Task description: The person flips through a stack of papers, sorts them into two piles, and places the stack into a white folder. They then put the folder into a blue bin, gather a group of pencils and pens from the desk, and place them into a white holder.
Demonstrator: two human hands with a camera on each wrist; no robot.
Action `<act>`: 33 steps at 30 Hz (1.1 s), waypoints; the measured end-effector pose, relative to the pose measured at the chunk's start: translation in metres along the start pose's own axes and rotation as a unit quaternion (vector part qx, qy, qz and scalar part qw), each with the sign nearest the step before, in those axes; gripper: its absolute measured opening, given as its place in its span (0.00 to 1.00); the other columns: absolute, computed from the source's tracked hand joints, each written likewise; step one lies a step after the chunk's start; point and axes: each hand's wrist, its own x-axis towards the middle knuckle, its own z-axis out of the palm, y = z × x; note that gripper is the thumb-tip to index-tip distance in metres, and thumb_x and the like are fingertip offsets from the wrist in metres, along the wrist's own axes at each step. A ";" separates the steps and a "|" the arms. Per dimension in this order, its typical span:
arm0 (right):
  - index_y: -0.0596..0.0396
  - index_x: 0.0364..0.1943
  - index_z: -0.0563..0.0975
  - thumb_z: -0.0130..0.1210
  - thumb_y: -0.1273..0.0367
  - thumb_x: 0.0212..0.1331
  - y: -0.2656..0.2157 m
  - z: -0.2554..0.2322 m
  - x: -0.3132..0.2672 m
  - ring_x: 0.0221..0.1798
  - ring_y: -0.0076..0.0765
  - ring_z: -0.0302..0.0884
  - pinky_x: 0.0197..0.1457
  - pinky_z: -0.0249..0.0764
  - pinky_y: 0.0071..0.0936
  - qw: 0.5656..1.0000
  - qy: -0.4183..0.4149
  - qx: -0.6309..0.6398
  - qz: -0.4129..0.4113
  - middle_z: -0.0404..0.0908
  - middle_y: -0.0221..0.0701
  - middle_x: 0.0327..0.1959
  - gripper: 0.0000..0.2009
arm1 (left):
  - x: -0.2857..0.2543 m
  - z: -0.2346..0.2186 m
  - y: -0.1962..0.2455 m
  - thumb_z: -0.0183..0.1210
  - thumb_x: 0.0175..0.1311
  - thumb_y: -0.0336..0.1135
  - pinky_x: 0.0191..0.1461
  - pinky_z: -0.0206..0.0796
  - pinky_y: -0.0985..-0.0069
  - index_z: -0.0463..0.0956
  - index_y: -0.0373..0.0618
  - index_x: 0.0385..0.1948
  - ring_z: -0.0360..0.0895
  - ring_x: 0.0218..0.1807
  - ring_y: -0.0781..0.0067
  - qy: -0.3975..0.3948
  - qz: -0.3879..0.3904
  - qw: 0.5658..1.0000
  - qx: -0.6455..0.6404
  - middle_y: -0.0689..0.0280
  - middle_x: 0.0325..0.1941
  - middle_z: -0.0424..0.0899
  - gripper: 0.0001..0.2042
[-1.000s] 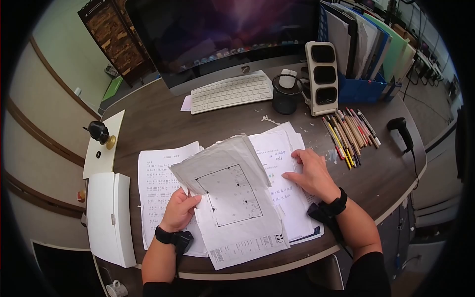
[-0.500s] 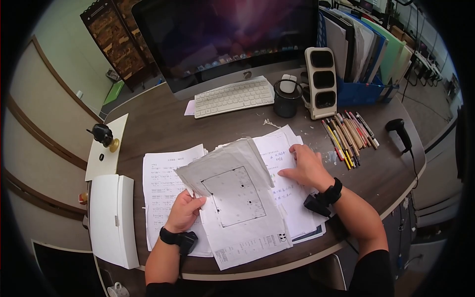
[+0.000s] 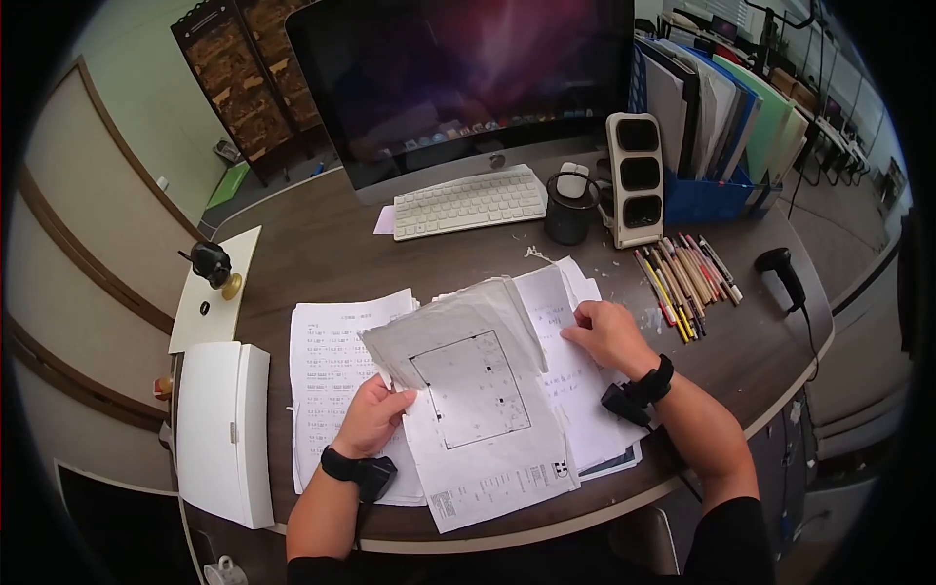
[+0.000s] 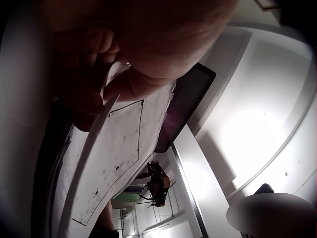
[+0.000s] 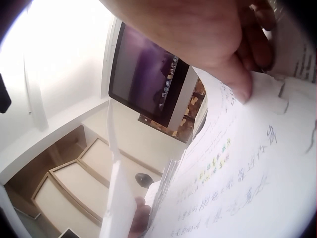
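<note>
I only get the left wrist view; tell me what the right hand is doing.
Observer: The right hand pinches a handwritten sheet, thumb on its written face.

Operator: Now report what lies to the right of that hand.

Observer: A bunch of pens and pencils, side by side on the desk.

Operator: Give me the other side, left of the drawing I see gripped.

Observer: A sheet of printed lines on the desk, partly covered by the left hand.

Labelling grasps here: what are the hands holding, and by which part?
Left hand: printed plan, pinched at its left edge. Right hand: handwritten sheet, pinched at its right edge.
</note>
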 end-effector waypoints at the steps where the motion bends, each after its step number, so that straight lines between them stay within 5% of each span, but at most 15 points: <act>1: 0.59 0.29 0.81 0.64 0.63 0.51 0.003 -0.005 -0.001 0.31 0.50 0.79 0.40 0.70 0.42 1.000 0.001 -0.003 -0.003 0.81 0.40 0.24 0.12 | 0.000 0.000 0.000 0.53 0.65 0.23 0.59 0.71 0.70 0.70 0.34 0.56 0.81 0.51 0.68 0.000 0.004 1.000 -0.002 0.57 0.53 0.81 0.17; 3: 0.64 0.28 0.79 0.64 0.66 0.52 0.011 -0.015 -0.004 0.23 0.45 0.75 0.29 0.69 0.36 0.999 0.019 0.005 -0.029 0.78 0.44 0.21 0.12 | 0.000 -0.001 0.000 0.53 0.65 0.23 0.59 0.71 0.70 0.70 0.34 0.56 0.80 0.52 0.69 -0.003 -0.003 1.000 -0.002 0.58 0.53 0.81 0.17; 4: 0.64 0.30 0.79 0.62 0.67 0.55 0.008 -0.024 -0.007 0.24 0.39 0.75 0.31 0.70 0.33 1.000 0.007 -0.006 -0.018 0.79 0.41 0.22 0.10 | 0.000 0.000 0.000 0.53 0.65 0.23 0.59 0.71 0.70 0.70 0.34 0.56 0.80 0.52 0.69 -0.003 0.001 1.000 -0.004 0.58 0.53 0.81 0.17; 7: 0.62 0.31 0.79 0.61 0.67 0.56 0.019 -0.033 -0.014 0.24 0.42 0.74 0.31 0.69 0.34 0.997 0.018 0.077 -0.026 0.78 0.43 0.23 0.10 | 0.000 0.003 0.001 0.53 0.66 0.24 0.59 0.71 0.70 0.70 0.34 0.57 0.80 0.52 0.69 -0.001 0.010 1.000 -0.003 0.58 0.54 0.81 0.17; 8: 0.63 0.33 0.79 0.59 0.68 0.59 0.023 -0.034 -0.016 0.23 0.33 0.70 0.30 0.67 0.30 0.995 0.016 0.094 -0.026 0.77 0.38 0.21 0.10 | 0.000 0.004 0.003 0.52 0.67 0.24 0.60 0.70 0.71 0.70 0.34 0.57 0.79 0.53 0.69 -0.004 0.004 1.000 0.003 0.58 0.54 0.80 0.17; 12: 0.63 0.36 0.80 0.60 0.68 0.61 0.040 -0.031 -0.020 0.25 0.20 0.69 0.30 0.67 0.25 0.989 0.046 0.141 -0.014 0.77 0.30 0.21 0.09 | 0.000 0.008 0.006 0.55 0.67 0.25 0.60 0.71 0.70 0.69 0.35 0.57 0.80 0.53 0.68 0.001 -0.004 1.000 0.011 0.58 0.55 0.80 0.17; 15: 0.61 0.40 0.79 0.62 0.72 0.59 0.055 -0.015 -0.017 0.26 0.17 0.70 0.30 0.68 0.20 0.956 0.079 0.282 -0.029 0.79 0.27 0.25 0.08 | 0.000 0.009 0.006 0.56 0.67 0.26 0.60 0.71 0.70 0.69 0.35 0.57 0.79 0.54 0.68 0.000 -0.006 1.000 0.006 0.58 0.55 0.80 0.17; 21: 0.56 0.44 0.71 0.61 0.77 0.59 0.046 -0.017 -0.021 0.28 0.12 0.70 0.31 0.65 0.12 0.961 0.082 0.266 0.001 0.76 0.20 0.26 0.12 | 0.000 0.012 0.007 0.57 0.67 0.26 0.60 0.71 0.70 0.70 0.36 0.57 0.79 0.53 0.68 0.012 0.001 1.000 0.007 0.59 0.55 0.80 0.18; 29: 0.58 0.34 0.75 0.61 0.75 0.60 0.044 -0.016 -0.023 0.28 0.12 0.68 0.30 0.64 0.14 0.959 0.096 0.265 0.017 0.75 0.20 0.25 0.05 | 0.000 0.010 0.006 0.57 0.67 0.27 0.60 0.72 0.70 0.70 0.36 0.57 0.80 0.53 0.69 0.011 -0.002 1.000 0.002 0.59 0.55 0.80 0.17; 32: 0.58 0.34 0.74 0.60 0.75 0.60 0.049 -0.015 -0.021 0.28 0.13 0.68 0.31 0.64 0.13 0.961 0.103 0.257 -0.004 0.74 0.20 0.25 0.05 | 0.000 0.008 0.005 0.57 0.67 0.26 0.60 0.72 0.70 0.70 0.36 0.56 0.80 0.53 0.69 0.008 -0.003 1.000 0.002 0.58 0.55 0.80 0.17; 33: 0.58 0.35 0.74 0.60 0.75 0.60 0.047 -0.018 -0.021 0.29 0.13 0.69 0.32 0.64 0.13 0.971 0.146 0.169 -0.085 0.74 0.20 0.25 0.05 | 0.000 0.008 0.005 0.57 0.67 0.26 0.60 0.72 0.70 0.70 0.36 0.57 0.80 0.53 0.69 0.007 -0.003 1.000 0.004 0.58 0.55 0.80 0.17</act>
